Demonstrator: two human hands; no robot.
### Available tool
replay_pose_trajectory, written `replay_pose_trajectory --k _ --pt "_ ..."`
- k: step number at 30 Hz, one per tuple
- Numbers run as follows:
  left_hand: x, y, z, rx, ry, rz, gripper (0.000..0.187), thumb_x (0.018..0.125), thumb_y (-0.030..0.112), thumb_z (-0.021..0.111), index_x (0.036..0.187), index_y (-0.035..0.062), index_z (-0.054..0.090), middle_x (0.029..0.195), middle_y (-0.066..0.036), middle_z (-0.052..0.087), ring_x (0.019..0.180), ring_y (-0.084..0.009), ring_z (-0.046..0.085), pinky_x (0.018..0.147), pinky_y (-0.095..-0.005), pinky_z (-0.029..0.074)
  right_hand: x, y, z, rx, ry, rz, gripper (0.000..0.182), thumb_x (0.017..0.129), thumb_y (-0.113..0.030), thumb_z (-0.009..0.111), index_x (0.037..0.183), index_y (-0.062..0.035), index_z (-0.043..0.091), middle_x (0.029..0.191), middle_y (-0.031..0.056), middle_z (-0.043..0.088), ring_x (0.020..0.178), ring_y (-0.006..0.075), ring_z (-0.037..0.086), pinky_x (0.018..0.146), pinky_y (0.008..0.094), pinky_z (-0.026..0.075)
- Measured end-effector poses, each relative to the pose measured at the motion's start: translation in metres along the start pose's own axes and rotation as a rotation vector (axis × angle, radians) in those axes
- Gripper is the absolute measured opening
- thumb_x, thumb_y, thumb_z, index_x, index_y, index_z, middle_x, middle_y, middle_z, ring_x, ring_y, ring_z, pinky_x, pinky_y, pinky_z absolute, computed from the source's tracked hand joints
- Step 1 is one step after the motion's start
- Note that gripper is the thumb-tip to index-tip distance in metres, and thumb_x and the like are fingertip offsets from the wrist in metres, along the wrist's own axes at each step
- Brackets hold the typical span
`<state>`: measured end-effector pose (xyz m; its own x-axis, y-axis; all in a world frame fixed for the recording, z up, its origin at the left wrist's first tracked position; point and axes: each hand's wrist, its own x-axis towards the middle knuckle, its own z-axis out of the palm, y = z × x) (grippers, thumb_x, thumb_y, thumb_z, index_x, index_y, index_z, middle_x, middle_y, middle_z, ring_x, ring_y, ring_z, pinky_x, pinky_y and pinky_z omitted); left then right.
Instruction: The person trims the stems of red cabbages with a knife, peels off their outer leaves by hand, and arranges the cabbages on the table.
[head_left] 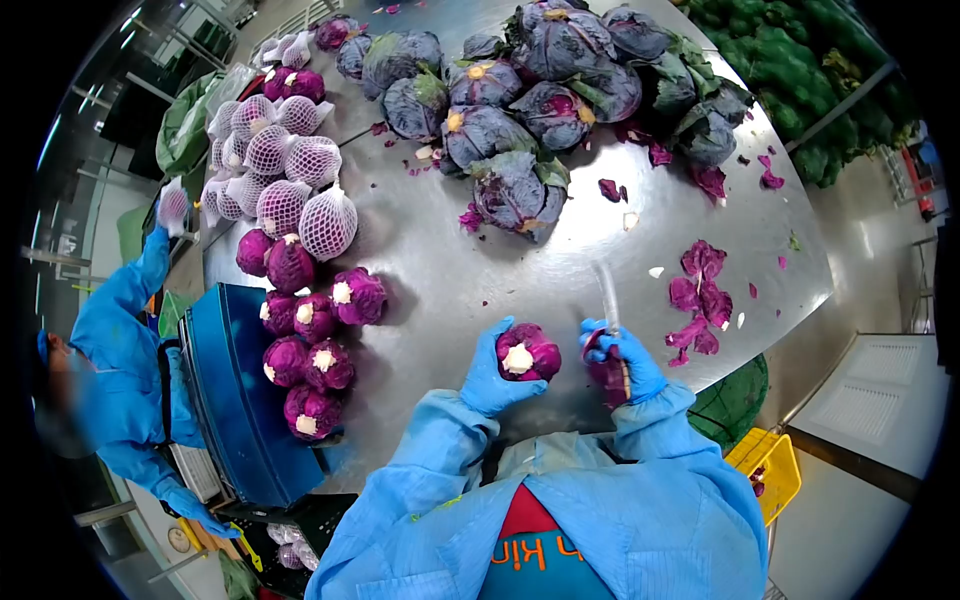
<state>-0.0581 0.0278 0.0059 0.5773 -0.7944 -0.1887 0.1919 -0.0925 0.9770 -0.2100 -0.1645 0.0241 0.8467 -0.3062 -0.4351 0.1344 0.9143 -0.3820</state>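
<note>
My left hand (492,375), in a blue glove, is wrapped round a trimmed purple cabbage (528,352) with its pale cut stem facing up. To the right, my right hand (628,362), also gloved, grips a knife (608,295) whose blade points away from me. A loose purple leaf (607,378) hangs at the fingers of that hand. Both hands are over the near edge of the metal table (450,290). Trimmed cabbages (315,317) stand to the left, and untrimmed dark cabbages (515,190) are piled at the far side.
Net-wrapped cabbages (328,222) lie at the left, beyond a blue bin (240,390). Peeled leaves (703,300) are scattered at the right. A co-worker (120,350) in blue is at the far left. A yellow crate (775,465) sits low at the right.
</note>
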Motion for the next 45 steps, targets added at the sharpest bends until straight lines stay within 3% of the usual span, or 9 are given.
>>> replay_pose_trajectory --k 5,7,9,11,13,17,32,38,45 --pt "-0.002 -0.028 0.016 0.372 0.248 0.106 0.103 0.049 0.030 0.092 0.129 0.0005 0.035 0.119 -0.016 0.042 0.111 -0.0286 0.048 0.098 -0.0404 0.041 0.005 -0.056 0.002 -0.475 0.321 -0.488 0.042 0.090 -0.006 0.059 0.130 -0.0015 0.051 0.116 0.0080 0.059 0.091 0.0139 0.056 0.082 0.0246 0.047" --pt "-0.005 -0.032 0.027 0.501 0.311 0.146 0.102 0.049 0.032 0.092 0.128 0.0005 0.035 0.119 -0.016 0.041 0.110 -0.0293 0.047 0.097 -0.0402 0.041 0.015 -0.066 -0.027 -1.681 0.676 -1.004 0.040 0.094 -0.010 0.056 0.134 -0.0079 0.050 0.123 0.0059 0.058 0.112 0.0141 0.053 0.096 0.0263 0.041" --pt "-0.004 -0.026 0.039 0.632 0.364 0.164 0.103 0.050 0.032 0.092 0.129 0.0003 0.034 0.121 -0.017 0.039 0.110 -0.0290 0.047 0.097 -0.0385 0.042 0.007 -0.054 -0.023 -1.324 0.431 -0.877 0.039 0.094 -0.010 0.057 0.132 -0.0077 0.051 0.126 0.0074 0.058 0.116 0.0165 0.052 0.097 0.0274 0.040" --pt "-0.009 -0.017 0.046 0.684 0.347 0.071 0.108 0.049 0.033 0.092 0.132 -0.0001 0.031 0.124 -0.019 0.036 0.114 -0.0338 0.043 0.100 -0.0423 0.038 -0.008 -0.030 -0.009 -1.191 0.509 -0.210 0.036 0.089 -0.020 0.067 0.122 -0.0103 0.060 0.108 0.0062 0.067 0.086 0.0164 0.064 0.077 0.0293 0.051" --pt "-0.004 -0.012 0.048 0.772 0.355 0.033 0.110 0.048 0.034 0.092 0.133 -0.0001 0.030 0.125 -0.020 0.035 0.116 -0.0354 0.041 0.101 -0.0440 0.037 -0.019 0.005 -0.010 -1.731 0.252 -0.300 0.043 0.086 -0.049 0.063 0.103 -0.0093 0.066 0.083 0.0115 0.067 0.070 0.0276 0.065 0.063 0.0384 0.051" --pt "0.000 -0.010 0.048 0.772 0.322 -0.082 0.113 0.048 0.037 0.091 0.134 -0.0004 0.029 0.127 -0.021 0.034 0.120 -0.0368 0.036 0.103 -0.0445 0.034 -0.024 0.049 -0.004 -1.833 0.186 -0.319 0.046 0.091 -0.051 0.051 0.072 -0.0093 0.055 0.070 0.0129 0.058 0.065 0.0351 0.058 0.057 0.0451 0.045" --pt "0.008 -0.025 0.043 0.832 0.343 -0.034 0.109 0.048 0.042 0.087 0.132 -0.0002 0.031 0.126 -0.023 0.038 0.117 -0.0379 0.042 0.100 -0.0456 0.038 0.027 0.030 -0.019 -1.634 -0.134 -0.078 0.049 0.092 -0.052 0.049 0.076 -0.0091 0.065 0.071 0.0106 0.065 0.066 0.0293 0.063 0.062 0.0392 0.049" --pt "0.015 -0.019 0.049 0.762 0.384 -0.155 0.100 0.048 0.038 0.087 0.127 0.0011 0.037 0.123 -0.022 0.042 0.111 -0.0358 0.049 0.095 -0.0451 0.043 0.029 0.018 0.012 -1.631 0.013 0.252 0.056 0.093 -0.057 0.043 0.075 -0.0087 0.064 0.072 0.0122 0.065 0.067 0.0323 0.062 0.064 0.0407 0.049" --pt "0.018 -0.025 0.042 0.707 0.343 -0.154 0.091 0.049 0.038 0.087 0.121 0.0013 0.044 0.115 -0.020 0.049 0.106 -0.0338 0.053 0.089 -0.0439 0.047 0.029 0.041 -0.008 -1.959 0.091 -0.270 0.051 0.093 -0.053 0.046 0.073 -0.0075 0.058 0.069 0.0148 0.060 0.063 0.0356 0.058 0.059 0.0431 0.047"
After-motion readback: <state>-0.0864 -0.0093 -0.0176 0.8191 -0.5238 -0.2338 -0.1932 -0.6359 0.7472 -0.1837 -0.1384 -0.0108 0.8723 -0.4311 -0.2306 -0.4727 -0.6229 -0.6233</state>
